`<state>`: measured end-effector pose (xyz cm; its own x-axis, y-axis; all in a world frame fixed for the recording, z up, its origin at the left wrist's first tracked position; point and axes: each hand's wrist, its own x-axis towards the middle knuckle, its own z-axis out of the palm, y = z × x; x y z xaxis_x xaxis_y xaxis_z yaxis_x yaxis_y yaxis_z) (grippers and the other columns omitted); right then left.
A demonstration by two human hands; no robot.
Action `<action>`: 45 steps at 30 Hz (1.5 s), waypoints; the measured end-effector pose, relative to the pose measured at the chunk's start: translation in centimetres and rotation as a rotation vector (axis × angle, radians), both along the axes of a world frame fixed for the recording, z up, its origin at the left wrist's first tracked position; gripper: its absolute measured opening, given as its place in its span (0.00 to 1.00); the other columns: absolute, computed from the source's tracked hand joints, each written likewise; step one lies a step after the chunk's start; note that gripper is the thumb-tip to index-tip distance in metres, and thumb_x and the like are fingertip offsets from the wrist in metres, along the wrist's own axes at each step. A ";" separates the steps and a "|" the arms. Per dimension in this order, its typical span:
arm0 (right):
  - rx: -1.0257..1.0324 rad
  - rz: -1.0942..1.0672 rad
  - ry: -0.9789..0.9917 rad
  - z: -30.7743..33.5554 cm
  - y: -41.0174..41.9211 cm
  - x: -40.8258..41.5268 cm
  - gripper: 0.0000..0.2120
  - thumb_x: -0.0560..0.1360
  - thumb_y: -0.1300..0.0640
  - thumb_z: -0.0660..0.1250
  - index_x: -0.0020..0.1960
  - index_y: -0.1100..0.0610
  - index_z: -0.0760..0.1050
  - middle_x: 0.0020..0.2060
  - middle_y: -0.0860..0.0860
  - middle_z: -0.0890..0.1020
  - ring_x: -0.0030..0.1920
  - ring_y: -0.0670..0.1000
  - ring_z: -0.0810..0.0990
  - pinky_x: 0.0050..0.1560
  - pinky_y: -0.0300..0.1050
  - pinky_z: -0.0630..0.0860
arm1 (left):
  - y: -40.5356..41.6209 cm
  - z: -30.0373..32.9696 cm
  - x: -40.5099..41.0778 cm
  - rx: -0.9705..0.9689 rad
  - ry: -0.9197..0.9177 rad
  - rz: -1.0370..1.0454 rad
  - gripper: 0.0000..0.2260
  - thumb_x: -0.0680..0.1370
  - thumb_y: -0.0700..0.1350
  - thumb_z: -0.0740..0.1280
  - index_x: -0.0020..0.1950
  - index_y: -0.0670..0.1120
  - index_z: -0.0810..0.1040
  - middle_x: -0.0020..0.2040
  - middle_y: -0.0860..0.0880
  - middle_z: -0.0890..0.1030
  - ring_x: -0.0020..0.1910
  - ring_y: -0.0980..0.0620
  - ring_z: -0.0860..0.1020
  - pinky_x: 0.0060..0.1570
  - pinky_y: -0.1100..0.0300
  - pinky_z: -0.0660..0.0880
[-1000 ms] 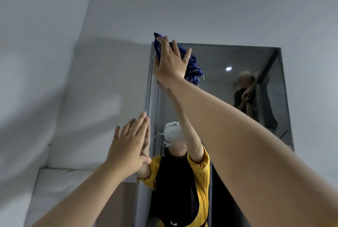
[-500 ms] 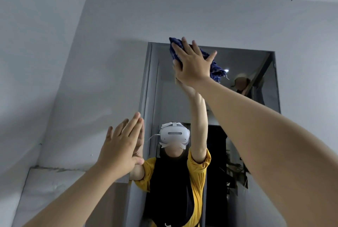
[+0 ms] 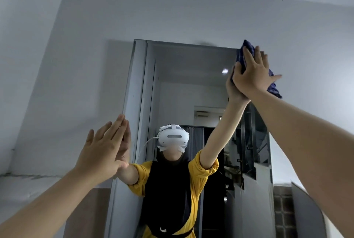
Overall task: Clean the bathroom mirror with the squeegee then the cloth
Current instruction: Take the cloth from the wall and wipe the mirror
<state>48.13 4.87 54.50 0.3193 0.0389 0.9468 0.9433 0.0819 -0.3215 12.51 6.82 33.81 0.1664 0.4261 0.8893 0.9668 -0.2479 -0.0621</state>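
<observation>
A tall frameless mirror [image 3: 191, 69] hangs on the pale wall ahead. My right hand [image 3: 252, 73] presses a dark blue checked cloth [image 3: 274, 88] flat against the mirror's top right corner, fingers spread over it. Most of the cloth is hidden under the palm; its folds stick out above and to the right. My left hand [image 3: 103, 147] rests flat, fingers together, on the mirror's left edge at mid height and holds nothing. No squeegee is in view.
The mirror reflects a person in a yellow top with a white headset [image 3: 173, 138] and a dark doorway behind. White walls meet in a corner at the left. A tiled patch [image 3: 283, 209] shows at the lower right.
My right hand has swept the cloth rightwards along the mirror's top edge, from the top left corner to the top right corner. My left hand has stayed on the left edge.
</observation>
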 end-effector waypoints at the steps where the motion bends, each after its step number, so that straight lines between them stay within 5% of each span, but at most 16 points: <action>1: 0.000 0.013 0.059 -0.3 0.0 0.1 0.25 0.79 0.47 0.53 0.75 0.41 0.57 0.78 0.46 0.55 0.77 0.53 0.52 0.63 0.82 0.45 | -0.2 0.1 0.0 -0.018 0.008 0.011 0.48 0.67 0.48 0.73 0.75 0.47 0.43 0.75 0.54 0.40 0.74 0.47 0.51 0.71 0.44 0.49; 6: 0.000 0.058 0.363 -2.1 0.3 -2.6 0.24 0.80 0.49 0.52 0.76 0.42 0.55 0.79 0.47 0.52 0.77 0.56 0.50 0.63 0.81 0.47 | -0.7 0.3 0.0 0.013 0.050 0.009 0.45 0.67 0.51 0.73 0.75 0.43 0.50 0.76 0.46 0.51 0.71 0.49 0.47 0.70 0.46 0.43; 11: 0.021 0.120 0.436 -3.5 1.2 -7.7 0.26 0.80 0.52 0.52 0.76 0.42 0.53 0.79 0.47 0.49 0.78 0.56 0.47 0.63 0.80 0.42 | -0.6 -0.2 -0.1 0.062 0.078 0.157 0.48 0.55 0.53 0.80 0.70 0.39 0.65 0.71 0.44 0.67 0.65 0.41 0.69 0.60 0.38 0.67; 13: 0.020 0.153 0.416 -3.6 1.4 -10.1 0.25 0.80 0.52 0.52 0.76 0.42 0.54 0.79 0.46 0.48 0.78 0.56 0.46 0.64 0.80 0.41 | -1.4 -0.6 -0.3 0.020 0.086 0.126 0.51 0.56 0.56 0.79 0.72 0.42 0.61 0.74 0.46 0.61 0.68 0.41 0.66 0.62 0.37 0.64; 15: 0.008 0.183 0.361 -3.6 1.6 -12.9 0.25 0.80 0.53 0.52 0.76 0.42 0.54 0.79 0.46 0.47 0.78 0.55 0.44 0.64 0.79 0.40 | -1.5 -1.3 -0.5 -0.020 0.087 0.063 0.51 0.61 0.58 0.76 0.74 0.47 0.50 0.76 0.50 0.50 0.73 0.42 0.58 0.67 0.38 0.57; 18: -0.022 0.216 0.221 -3.7 1.9 -17.4 0.26 0.80 0.53 0.53 0.76 0.42 0.54 0.79 0.46 0.46 0.78 0.55 0.43 0.64 0.79 0.39 | -1.6 -2.6 -1.0 -0.023 0.107 0.045 0.55 0.58 0.57 0.77 0.73 0.47 0.46 0.74 0.51 0.48 0.72 0.41 0.61 0.65 0.37 0.60; 23: -0.071 0.285 0.008 -3.6 2.2 -23.4 0.27 0.79 0.55 0.55 0.76 0.43 0.55 0.79 0.47 0.46 0.78 0.55 0.42 0.65 0.78 0.38 | -0.9 -3.7 -1.7 -0.154 0.069 0.015 0.58 0.63 0.62 0.72 0.69 0.52 0.26 0.69 0.56 0.31 0.75 0.48 0.42 0.71 0.43 0.45; 35: -0.086 0.089 -0.830 -7.1 3.4 -22.7 0.24 0.79 0.49 0.54 0.74 0.42 0.60 0.77 0.47 0.60 0.76 0.57 0.57 0.66 0.78 0.48 | -0.5 -4.6 -2.8 -0.189 0.011 -0.091 0.55 0.67 0.58 0.72 0.69 0.57 0.26 0.76 0.52 0.39 0.75 0.48 0.43 0.71 0.44 0.45; 45: -0.124 -0.032 -0.816 -6.6 1.6 -13.0 0.27 0.77 0.42 0.58 0.75 0.42 0.60 0.77 0.50 0.59 0.76 0.57 0.58 0.67 0.73 0.55 | -0.5 -4.8 -2.4 -0.208 0.043 -0.058 0.55 0.68 0.58 0.71 0.63 0.60 0.19 0.71 0.56 0.34 0.75 0.47 0.46 0.72 0.44 0.47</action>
